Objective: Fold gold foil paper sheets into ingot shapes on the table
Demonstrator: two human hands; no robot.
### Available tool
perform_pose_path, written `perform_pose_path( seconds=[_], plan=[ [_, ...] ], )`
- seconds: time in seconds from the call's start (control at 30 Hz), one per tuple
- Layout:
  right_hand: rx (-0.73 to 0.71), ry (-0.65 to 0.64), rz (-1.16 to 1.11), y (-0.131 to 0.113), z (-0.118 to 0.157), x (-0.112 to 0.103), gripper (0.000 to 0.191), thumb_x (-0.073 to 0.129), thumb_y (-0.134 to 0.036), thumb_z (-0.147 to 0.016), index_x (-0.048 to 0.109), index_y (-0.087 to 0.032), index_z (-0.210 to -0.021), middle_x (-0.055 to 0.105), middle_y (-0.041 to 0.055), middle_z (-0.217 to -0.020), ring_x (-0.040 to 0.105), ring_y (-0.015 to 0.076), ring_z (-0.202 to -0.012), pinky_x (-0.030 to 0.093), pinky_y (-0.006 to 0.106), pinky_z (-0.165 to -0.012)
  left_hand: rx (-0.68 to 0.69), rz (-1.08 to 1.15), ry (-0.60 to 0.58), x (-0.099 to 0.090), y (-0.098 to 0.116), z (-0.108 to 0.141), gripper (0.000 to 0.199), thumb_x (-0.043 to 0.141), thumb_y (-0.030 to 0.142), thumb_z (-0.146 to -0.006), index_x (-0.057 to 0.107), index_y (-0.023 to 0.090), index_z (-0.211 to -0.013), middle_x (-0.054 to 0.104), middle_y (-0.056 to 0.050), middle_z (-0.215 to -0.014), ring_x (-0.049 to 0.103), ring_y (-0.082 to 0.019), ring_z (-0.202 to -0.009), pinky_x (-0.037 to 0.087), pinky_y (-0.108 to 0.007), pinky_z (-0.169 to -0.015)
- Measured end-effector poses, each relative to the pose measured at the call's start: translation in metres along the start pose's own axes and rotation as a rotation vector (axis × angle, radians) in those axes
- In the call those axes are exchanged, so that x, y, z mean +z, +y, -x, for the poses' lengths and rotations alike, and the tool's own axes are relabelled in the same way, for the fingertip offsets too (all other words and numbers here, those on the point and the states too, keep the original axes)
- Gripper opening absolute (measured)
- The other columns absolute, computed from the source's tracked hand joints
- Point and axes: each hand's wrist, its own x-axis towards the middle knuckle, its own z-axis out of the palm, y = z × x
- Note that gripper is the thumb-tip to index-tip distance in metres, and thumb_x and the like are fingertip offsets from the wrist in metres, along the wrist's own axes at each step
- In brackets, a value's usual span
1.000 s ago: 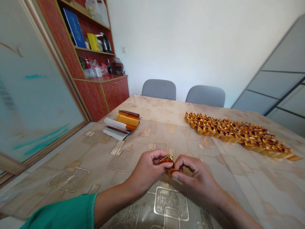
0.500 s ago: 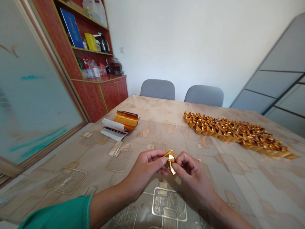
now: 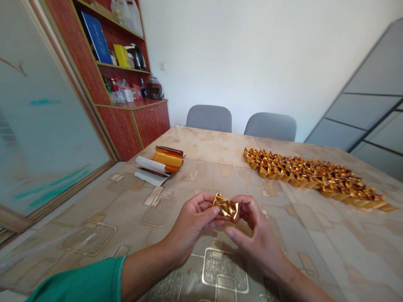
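Low over the middle of the table, a piece of folded gold foil paper shines between my hands. My left hand pinches its left end, thumb in front and fingers behind and beneath. At the right end, the bent fingers of my right hand touch the foil, while the thumb stands away from it. To the right lie several rows of folded gold foil pieces, packed close together. Left of centre sits a stack of curled gold and white foil sheets.
A patterned cover lies over the table. Two grey chairs stand at its far side. Behind on the left is a red-brown cabinet with shelved items; a frosted glass door is at the far left.
The foil paper has turned from a pointed, upright look to lying crosswise, its broader side showing. My right thumb has come off it and the right hand has opened out.
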Motion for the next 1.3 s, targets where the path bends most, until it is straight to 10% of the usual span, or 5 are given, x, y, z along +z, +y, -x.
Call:
perform_pose_path(
  seconds=[1.3],
  plan=[
    [-0.088,0.021,0.0,-0.0081,-0.0041,-0.0068,0.009,0.053,-0.018,-0.09,0.053,-0.024,-0.084,0.056,0.0011,-0.085,0.055,0.0172,-0.08,0.044,0.028,-0.07,0.021,0.038,-0.075,-0.001,-0.0011,0.0022,0.028,0.073,0.034,-0.08,0.065,0.018,-0.102,0.068,-0.006,-0.103,0.067,-0.019,-0.087,0.057,-0.033,-0.075]
  ],
)
